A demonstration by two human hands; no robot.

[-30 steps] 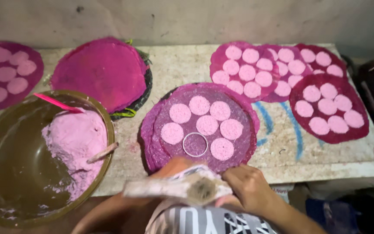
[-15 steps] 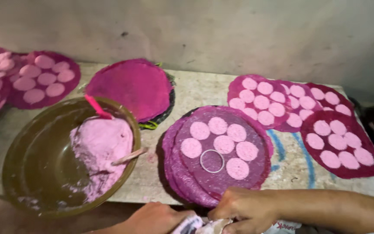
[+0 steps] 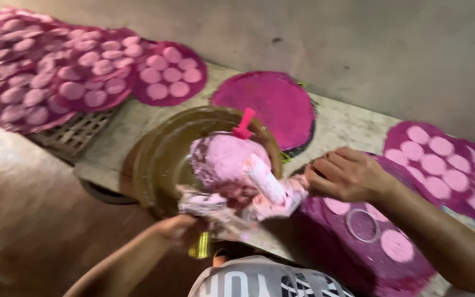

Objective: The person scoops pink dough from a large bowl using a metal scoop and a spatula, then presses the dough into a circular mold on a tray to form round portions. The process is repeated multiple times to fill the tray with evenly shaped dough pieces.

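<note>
My left hand (image 3: 178,225) and my right hand (image 3: 346,176) each grip one end of a crumpled clear plastic sheet (image 3: 248,195) smeared with pink dough. I hold it stretched between them, just in front of a large brown bowl (image 3: 158,159). The bowl holds a lump of pink dough (image 3: 224,157) with a pink spatula handle (image 3: 244,124) sticking out. Below my right wrist, a small clear ring (image 3: 363,225) lies on a round magenta mat (image 3: 353,258) among flat pink dough discs (image 3: 397,245). The picture is motion-blurred.
A bare magenta mat (image 3: 270,102) lies behind the bowl. More mats covered with pink discs fill the far left (image 3: 83,71) and the right (image 3: 446,159) of the stone slab (image 3: 122,129). A grey wall (image 3: 358,49) rises behind, and a slatted crate (image 3: 75,135) sits under the left mats.
Both hands rose from the bottom edge with the plastic sheet, now over the bowl's front rim. The view swung left, so the bowl sits in the centre.
</note>
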